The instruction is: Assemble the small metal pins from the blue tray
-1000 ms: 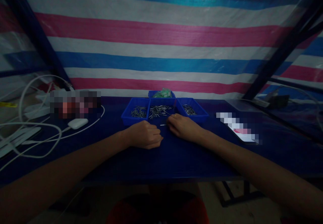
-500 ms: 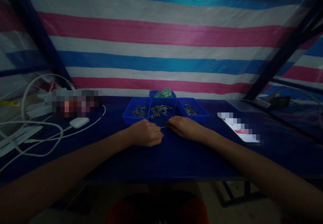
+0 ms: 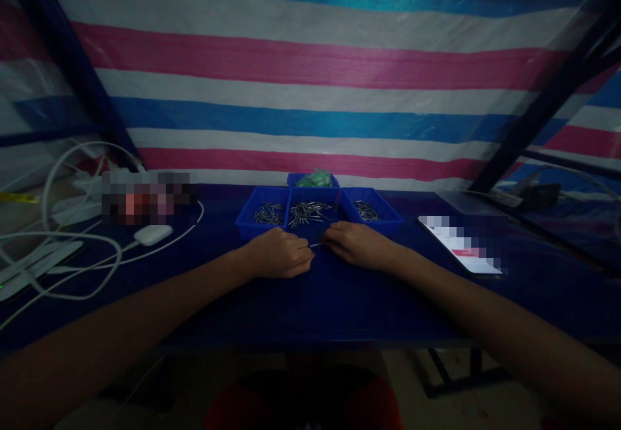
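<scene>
A thin, light-coloured metal rod (image 3: 316, 244) spans the small gap between my two hands, just above the blue table. Its left end goes into the closed fingers of my left hand (image 3: 280, 253). At the other end, the bent fingers of my right hand (image 3: 358, 244) are pinched around it. Just beyond the hands, a loose pile of slim metal pieces (image 3: 307, 212) lies between two blue bins. More such pieces fill part of the left bin (image 3: 245, 222) and the right bin (image 3: 392, 218). The fingertips are dim and partly hidden.
Behind the pile, another blue bin (image 3: 292, 181) contains green plastic-like packets (image 3: 315, 178). A lit phone (image 3: 473, 263) lies to the right. White cables (image 3: 104, 265) and a white adapter (image 3: 153, 235) spread over the left side. A striped tarp (image 3: 310, 68) hangs behind the table (image 3: 310, 313).
Both hands stay almost in place, still closed on the rod. My right hand has shifted very slightly; the bins and pile look the same.
</scene>
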The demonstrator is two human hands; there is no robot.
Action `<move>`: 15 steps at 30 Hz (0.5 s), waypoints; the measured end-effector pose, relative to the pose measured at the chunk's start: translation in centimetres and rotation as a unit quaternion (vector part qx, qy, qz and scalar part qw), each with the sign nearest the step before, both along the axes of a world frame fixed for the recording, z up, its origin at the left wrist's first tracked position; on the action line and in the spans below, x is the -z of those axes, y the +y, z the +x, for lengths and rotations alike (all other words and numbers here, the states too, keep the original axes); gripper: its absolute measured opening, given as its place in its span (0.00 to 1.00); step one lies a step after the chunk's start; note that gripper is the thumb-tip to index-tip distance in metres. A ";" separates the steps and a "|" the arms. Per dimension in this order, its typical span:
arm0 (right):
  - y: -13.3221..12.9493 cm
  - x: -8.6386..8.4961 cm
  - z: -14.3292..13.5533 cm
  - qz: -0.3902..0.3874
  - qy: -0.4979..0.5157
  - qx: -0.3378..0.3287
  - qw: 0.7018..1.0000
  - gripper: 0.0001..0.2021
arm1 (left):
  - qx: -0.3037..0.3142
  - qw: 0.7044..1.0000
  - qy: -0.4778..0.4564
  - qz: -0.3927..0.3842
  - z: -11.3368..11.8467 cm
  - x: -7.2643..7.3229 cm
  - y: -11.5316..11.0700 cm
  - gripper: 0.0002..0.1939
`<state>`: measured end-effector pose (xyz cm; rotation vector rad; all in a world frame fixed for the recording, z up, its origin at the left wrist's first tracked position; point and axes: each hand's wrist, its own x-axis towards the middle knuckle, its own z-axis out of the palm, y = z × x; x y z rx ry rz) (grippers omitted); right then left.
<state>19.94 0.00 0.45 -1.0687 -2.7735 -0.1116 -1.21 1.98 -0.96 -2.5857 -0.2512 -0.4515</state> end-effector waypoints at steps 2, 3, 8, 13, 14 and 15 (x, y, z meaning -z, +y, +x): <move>0.0 0.0 0.0 -0.001 -0.002 -0.001 1.000 0.08 | -0.003 1.000 0.004 -0.001 0.0 0.0 0.0 0.14; 0.0 -0.1 0.0 0.000 -0.004 -0.001 1.000 0.07 | -0.006 1.000 0.005 -0.001 0.0 0.0 0.0 0.14; 0.1 0.0 0.0 -0.002 -0.010 0.000 1.000 0.07 | -0.022 1.000 0.011 -0.003 0.0 0.1 0.0 0.14; 0.1 0.0 0.1 -0.002 -0.005 0.004 1.000 0.07 | -0.054 0.998 0.014 -0.013 0.1 0.1 0.1 0.15; 0.1 0.0 0.1 -0.001 -0.006 0.004 1.000 0.07 | -0.064 0.998 0.016 -0.016 0.1 0.1 0.0 0.15; 0.1 0.0 0.1 -0.002 -0.007 0.003 1.000 0.07 | -0.075 0.997 0.017 -0.020 0.1 0.1 0.0 0.14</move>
